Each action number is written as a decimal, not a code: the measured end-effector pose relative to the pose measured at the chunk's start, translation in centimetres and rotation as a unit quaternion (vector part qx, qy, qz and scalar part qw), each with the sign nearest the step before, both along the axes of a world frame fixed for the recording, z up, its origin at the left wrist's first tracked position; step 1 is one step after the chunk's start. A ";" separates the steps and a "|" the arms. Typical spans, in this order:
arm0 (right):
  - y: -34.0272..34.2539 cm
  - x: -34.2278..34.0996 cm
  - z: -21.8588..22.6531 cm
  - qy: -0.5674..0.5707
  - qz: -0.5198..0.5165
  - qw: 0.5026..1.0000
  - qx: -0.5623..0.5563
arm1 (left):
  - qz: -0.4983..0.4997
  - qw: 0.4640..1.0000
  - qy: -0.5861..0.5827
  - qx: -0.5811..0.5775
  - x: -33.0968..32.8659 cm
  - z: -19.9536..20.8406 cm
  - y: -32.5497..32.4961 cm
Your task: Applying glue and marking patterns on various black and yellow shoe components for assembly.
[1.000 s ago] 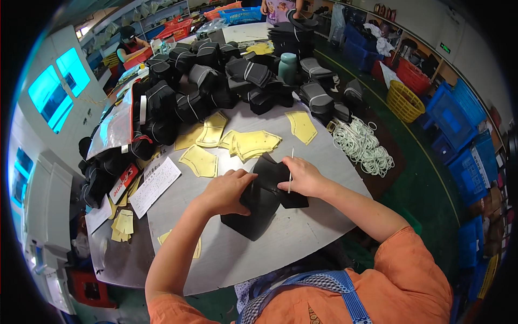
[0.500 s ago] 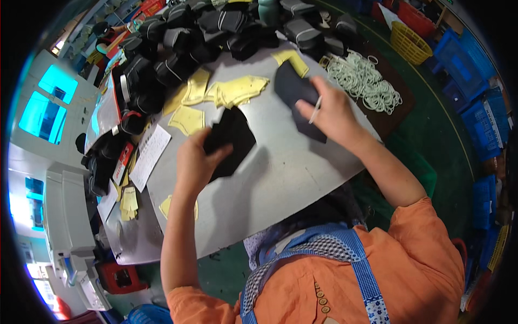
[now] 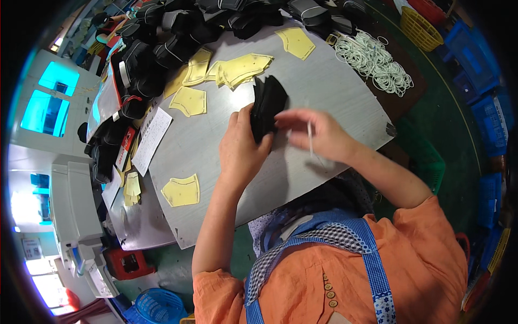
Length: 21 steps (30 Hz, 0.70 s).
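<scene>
My left hand [image 3: 241, 147] is closed on a stack of black cut pieces [image 3: 268, 105], held tilted above the grey tabletop, thumb on the near side. At the stack's right edge is my right hand [image 3: 318, 134], its fingers bent and slightly blurred, fingertips at or close to the black pieces. A thin white band [image 3: 310, 137] runs across the right-hand fingers. Beyond the stack lies a pile of yellow pattern pieces [image 3: 241, 69]. Single yellow pieces lie at the far right [image 3: 297, 43] and at the near left [image 3: 181, 191].
Bundles of black pieces [image 3: 186, 32] tied with pale bands crowd the table's far and left sides. A heap of pale bands [image 3: 372, 63] lies past the right edge. A written sheet [image 3: 152, 139] rests at left. Blue crates [image 3: 491, 125] and a yellow basket [image 3: 421, 29] line the right.
My hands have come together: the left moved right with its black pieces, the right moved down toward them. The dark piece held on the right has joined the stack, uncovering the far yellow piece.
</scene>
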State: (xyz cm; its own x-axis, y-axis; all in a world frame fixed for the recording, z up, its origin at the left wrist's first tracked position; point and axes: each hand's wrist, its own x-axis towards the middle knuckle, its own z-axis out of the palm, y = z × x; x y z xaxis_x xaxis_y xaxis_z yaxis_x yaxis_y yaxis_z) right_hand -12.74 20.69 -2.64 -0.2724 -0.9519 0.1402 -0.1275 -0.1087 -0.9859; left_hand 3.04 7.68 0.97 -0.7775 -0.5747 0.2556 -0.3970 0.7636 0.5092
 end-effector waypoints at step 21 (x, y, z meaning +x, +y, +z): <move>-1.8 -6.3 1.0 0.272 -0.136 0.952 0.011 | -0.029 0.990 0.018 -0.135 -1.3 -0.7 2.0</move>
State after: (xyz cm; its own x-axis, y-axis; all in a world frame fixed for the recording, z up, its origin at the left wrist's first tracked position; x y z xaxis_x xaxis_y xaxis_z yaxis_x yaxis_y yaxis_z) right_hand -19.00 18.85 -1.59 -0.4026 -0.8603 0.3128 -0.6409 0.0209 -0.7674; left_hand 1.70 9.64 0.25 -0.7949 -0.4360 0.4219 -0.3331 0.8948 0.2972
